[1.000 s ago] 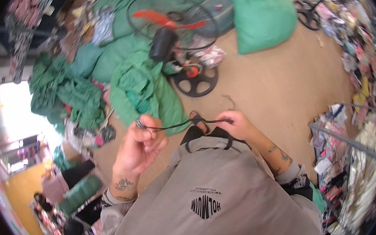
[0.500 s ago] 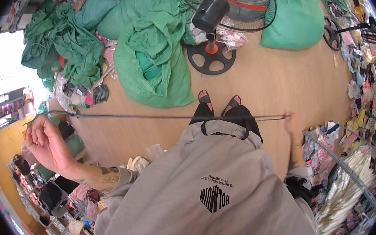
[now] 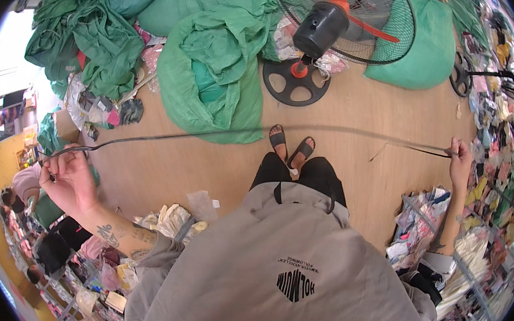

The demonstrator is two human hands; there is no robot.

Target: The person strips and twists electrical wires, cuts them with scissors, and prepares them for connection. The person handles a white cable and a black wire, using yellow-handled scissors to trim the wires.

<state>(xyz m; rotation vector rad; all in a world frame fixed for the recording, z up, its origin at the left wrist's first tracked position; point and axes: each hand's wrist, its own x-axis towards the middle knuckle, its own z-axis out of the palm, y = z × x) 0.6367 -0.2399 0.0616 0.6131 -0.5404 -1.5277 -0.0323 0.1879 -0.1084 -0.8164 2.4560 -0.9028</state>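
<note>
A thin dark cord (image 3: 118, 141) stretches across in front of me between my two hands, bowing slightly and blurred along its middle. My left hand (image 3: 71, 180), raised at the left, has its fingers curled round one end, and a short tail sticks out past them. Out at the far right, my right hand (image 3: 460, 162) pinches the other end. From that pinch a loose dark tail hangs toward the middle, its tip bent downward. The cord passes above the floor, beyond my sandalled feet.
Green sacks (image 3: 212, 80) lie ahead on the left, with another green sack (image 3: 418, 58) at the far right. A black-and-orange fan (image 3: 321, 29) stands between them. Wire racks of bagged goods (image 3: 476, 246) line the right. People (image 3: 32, 184) are at the left rear.
My right hand has moved outward to the right, drawing its end of the cord along. A loose tail now dangles there. My left hand keeps its end, and the view has shifted slightly.
</note>
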